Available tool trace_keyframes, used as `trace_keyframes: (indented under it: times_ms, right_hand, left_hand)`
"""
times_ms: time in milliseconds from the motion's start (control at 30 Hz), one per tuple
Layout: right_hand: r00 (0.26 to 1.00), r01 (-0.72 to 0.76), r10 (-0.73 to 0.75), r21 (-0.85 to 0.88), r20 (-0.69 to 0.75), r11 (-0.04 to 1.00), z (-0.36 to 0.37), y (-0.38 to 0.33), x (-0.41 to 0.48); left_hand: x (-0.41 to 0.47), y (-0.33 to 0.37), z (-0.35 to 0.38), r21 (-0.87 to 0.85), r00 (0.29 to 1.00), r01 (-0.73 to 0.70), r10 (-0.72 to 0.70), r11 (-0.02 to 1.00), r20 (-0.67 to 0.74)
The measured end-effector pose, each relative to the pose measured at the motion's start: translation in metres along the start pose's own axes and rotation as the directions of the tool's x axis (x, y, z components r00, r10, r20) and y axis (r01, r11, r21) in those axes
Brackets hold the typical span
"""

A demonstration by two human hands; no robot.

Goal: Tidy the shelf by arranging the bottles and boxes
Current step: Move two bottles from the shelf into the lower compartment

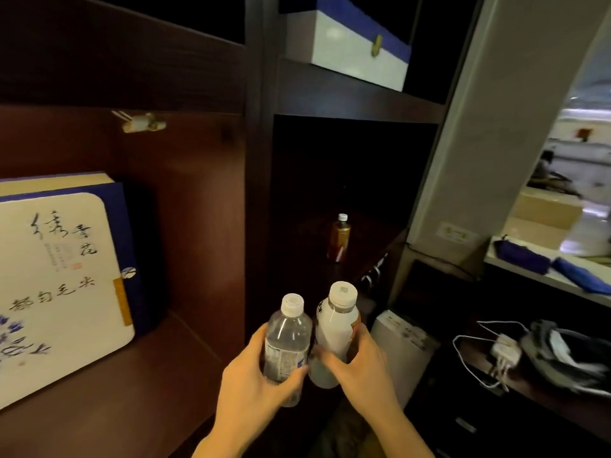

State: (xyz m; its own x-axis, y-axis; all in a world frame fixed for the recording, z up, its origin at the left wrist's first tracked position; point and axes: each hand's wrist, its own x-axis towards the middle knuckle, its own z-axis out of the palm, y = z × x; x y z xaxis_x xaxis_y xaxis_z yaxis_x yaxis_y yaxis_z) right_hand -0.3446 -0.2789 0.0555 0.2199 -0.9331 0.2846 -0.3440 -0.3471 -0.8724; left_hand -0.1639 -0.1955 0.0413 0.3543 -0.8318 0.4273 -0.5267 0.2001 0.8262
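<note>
1. Left hand (251, 378): grip clenched around a clear water bottle (287, 345) with a white cap, held upright in front of the dark wooden shelf (357, 97).
2. Right hand (360, 365): grip wrapped around a white-labelled bottle (335, 328), also capped in white, held upright and slightly higher than the clear one.
3. Two held bottles: side by side, bodies touching or nearly so, low in the frame, in front of the right compartment.
4. Amber bottle (339, 238): standing alone and upright, deep in the right lower compartment, white cap on, well apart from the held pair.
5. Large white box (56, 285) with blue edging and black calligraphy: propped tilted in the left compartment, leaning toward the back panel.
6. Blue-and-white box (350, 47) with a small gold clasp: resting on the upper right shelf board, directly above the compartment holding the amber bottle.
7. Small pale fitting (142, 122): fixed to the back panel of the left compartment, above the calligraphy box.
8. Right of the shelf: a desk (542, 401) bearing a white charger with cable (502, 350) beside a grey bundled item (562, 355); nature of the bundle not discernible.
</note>
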Motion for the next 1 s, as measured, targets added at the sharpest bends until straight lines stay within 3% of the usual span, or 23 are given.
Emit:
trace_keyframes:
  times_ms: [233,433,767,900,1000]
  right_hand:
    - [0.989,-0.066,0.064,-0.006,-0.133,0.998,-0.039,0.03,0.015]
    - [0.982,-0.119,0.113,-0.031,-0.153,0.992,-0.059,0.071,0.062]
    - [0.996,-0.083,0.084,0.057,-0.011,0.995,-0.062,0.154,0.214]
    - [0.991,-0.096,0.088,0.078,0.101,0.992,-0.055,0.178,0.275]
    - [0.984,-0.104,0.092,0.078,0.15,0.992,-0.043,0.194,0.313]
  left_hand:
    - [0.031,0.013,0.062,-0.058,0.998,0.027,-0.023,0.998,0.065]
    - [0.079,-0.002,0.101,0.035,0.997,0.061,-0.063,0.998,0.039]
    - [0.19,-0.052,0.181,0.092,0.969,0.237,-0.228,0.967,-0.094]
    - [0.23,-0.069,0.204,0.02,0.909,0.388,-0.38,0.921,-0.17]
    - [0.251,-0.079,0.213,0.039,0.878,0.432,-0.411,0.901,-0.244]
